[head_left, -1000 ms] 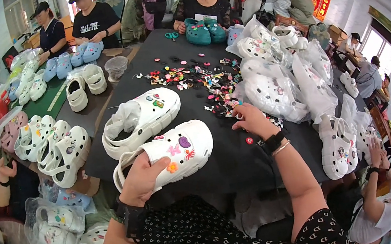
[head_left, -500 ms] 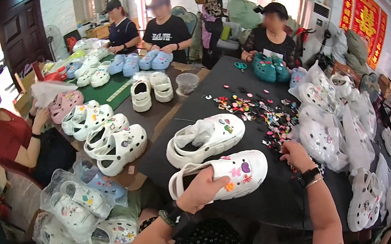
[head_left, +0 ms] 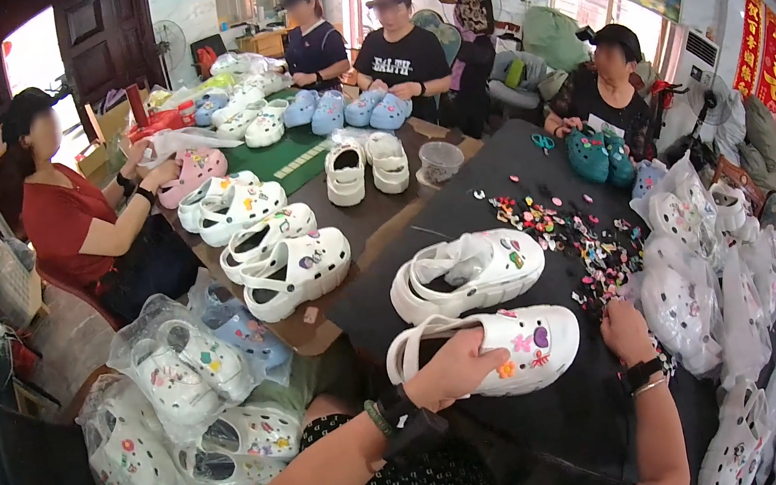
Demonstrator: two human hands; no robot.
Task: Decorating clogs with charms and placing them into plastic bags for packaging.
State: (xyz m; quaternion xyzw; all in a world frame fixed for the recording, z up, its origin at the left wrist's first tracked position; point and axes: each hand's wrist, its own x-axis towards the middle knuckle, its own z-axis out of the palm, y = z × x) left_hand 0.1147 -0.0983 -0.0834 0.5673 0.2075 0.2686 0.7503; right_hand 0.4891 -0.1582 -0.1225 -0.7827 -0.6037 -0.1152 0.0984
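Note:
My left hand (head_left: 457, 369) grips a white clog (head_left: 556, 346) by its side, thumb pressing near an orange flower charm on the upper. Pink, purple and red charms also sit on that clog. Behind it on the black table rests a matching white clog (head_left: 486, 278) with clear plastic inside and a few charms on top. My right hand (head_left: 628, 329) is beside the toe, at the near edge of a scattered heap of small colourful charms (head_left: 601, 256). Its fingers are drawn together; whether a charm is between them is too small to make out.
Bagged white clogs (head_left: 682, 299) crowd the table's right side, and more bagged clogs (head_left: 180, 364) are piled at lower left. White clogs (head_left: 297, 271) stand on the brown table, near a clear tub (head_left: 441, 162). Across the tables, co-workers handle teal (head_left: 588, 155), blue and pink clogs.
The whole view has swung left, so everything sits farther right in it. My left hand keeps its grip on the clog. My right hand stays by the charms.

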